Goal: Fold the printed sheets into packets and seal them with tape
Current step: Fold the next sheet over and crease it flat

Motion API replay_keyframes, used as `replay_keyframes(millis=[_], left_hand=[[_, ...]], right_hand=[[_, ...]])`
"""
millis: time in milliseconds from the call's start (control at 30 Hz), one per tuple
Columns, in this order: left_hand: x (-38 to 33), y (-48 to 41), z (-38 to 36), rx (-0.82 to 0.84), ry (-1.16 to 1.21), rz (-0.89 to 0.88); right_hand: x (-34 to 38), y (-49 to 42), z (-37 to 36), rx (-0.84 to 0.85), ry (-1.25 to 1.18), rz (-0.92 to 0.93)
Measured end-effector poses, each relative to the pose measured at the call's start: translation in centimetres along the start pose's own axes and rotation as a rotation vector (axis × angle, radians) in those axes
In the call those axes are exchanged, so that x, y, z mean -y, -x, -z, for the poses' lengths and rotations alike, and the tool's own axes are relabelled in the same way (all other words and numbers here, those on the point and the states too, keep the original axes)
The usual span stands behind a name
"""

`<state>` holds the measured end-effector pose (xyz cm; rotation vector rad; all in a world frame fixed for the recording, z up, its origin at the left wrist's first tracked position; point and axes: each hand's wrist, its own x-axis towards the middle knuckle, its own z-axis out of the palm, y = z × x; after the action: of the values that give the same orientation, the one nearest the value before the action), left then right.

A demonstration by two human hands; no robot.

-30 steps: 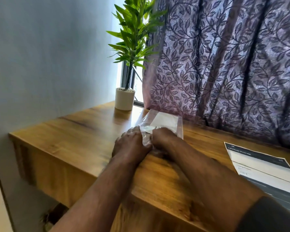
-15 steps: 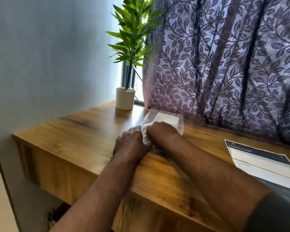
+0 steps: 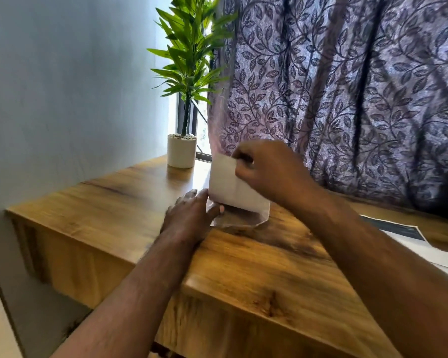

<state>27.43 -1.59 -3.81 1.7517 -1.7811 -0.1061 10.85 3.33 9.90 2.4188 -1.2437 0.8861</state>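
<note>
A folded white paper packet [image 3: 228,186] stands tilted above the wooden table [image 3: 256,259], partly inside a clear plastic sleeve [image 3: 239,219] that lies crumpled under it. My right hand [image 3: 267,169] pinches the packet's upper right edge and holds it up. My left hand [image 3: 192,215] sits on the table at the packet's lower left, with thumb and fingers gripping the sleeve's near edge. A printed sheet [image 3: 411,240] with a dark header lies flat at the table's right side.
A potted green plant [image 3: 182,150] in a white pot stands at the table's back corner by the window. A purple leaf-patterned curtain [image 3: 347,86] hangs behind the table. A pale wall [image 3: 62,86] runs along the left.
My right hand has risen from the table and lifted the white packet upright. Before, both hands pressed the sleeve flat on the table. My left hand stays low at the sleeve.
</note>
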Motion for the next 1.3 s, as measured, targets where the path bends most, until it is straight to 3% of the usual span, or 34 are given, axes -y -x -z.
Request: replay_keyframes(millis=[267, 400, 567, 667, 733, 800, 867, 933, 1067, 1167, 1233, 1300], left_hand=[[0.0, -0.1, 0.7, -0.024, 0.021, -0.036], [-0.4, 0.2, 0.8, -0.011, -0.055, -0.018], [-3.9, 0.5, 2.0, -0.391, 0.203, -0.204], [-9.8, -0.2, 2.8, -0.51, 0.442, -0.205], [-14.4, -0.1, 3.1, -0.371, 0.778, -0.183], [-19.0, 0.8, 3.3, 0.012, 1.203, -0.136], [-22.6, 1.3, 2.8, 0.371, 1.37, -0.068], [-24.6, 0.8, 1.5, 0.555, 1.42, -0.026], [-27.8, 0.1, -0.7, 0.712, 1.393, 0.059], [-28.7, -0.4, -2.2, 0.68, 1.161, 0.017], [-28.5, -1.0, -2.9, 0.649, 1.008, -0.032], [-28.5, -1.4, -3.1, 0.663, 0.921, -0.086]], right_hand=[[-2.9, 0.5, 7.1, -0.385, -0.238, -0.034], [-4.9, 1.6, 10.6, -0.506, -0.212, -0.09], [-9.1, 4.1, 14.6, -0.641, -0.102, -0.175], [-11.2, 5.6, 16.6, -0.701, 0.008, -0.216], [-12.2, 6.9, 17.5, -0.755, 0.095, -0.207], [-12.9, 8.4, 17.7, -0.774, 0.185, -0.147], [-13.4, 10.1, 17.2, -0.71, 0.246, -0.053], [-13.2, 11.8, 15.9, -0.573, 0.331, 0.054], [-13.5, 16.5, 13.2, -0.323, 0.55, 0.333], [-13.8, 19.2, 11.4, -0.076, 0.598, 0.441], [-14.3, 20.3, 10.6, 0.026, 0.5, 0.393], [-15.3, 20.7, 10.6, -0.036, 0.258, 0.198]])
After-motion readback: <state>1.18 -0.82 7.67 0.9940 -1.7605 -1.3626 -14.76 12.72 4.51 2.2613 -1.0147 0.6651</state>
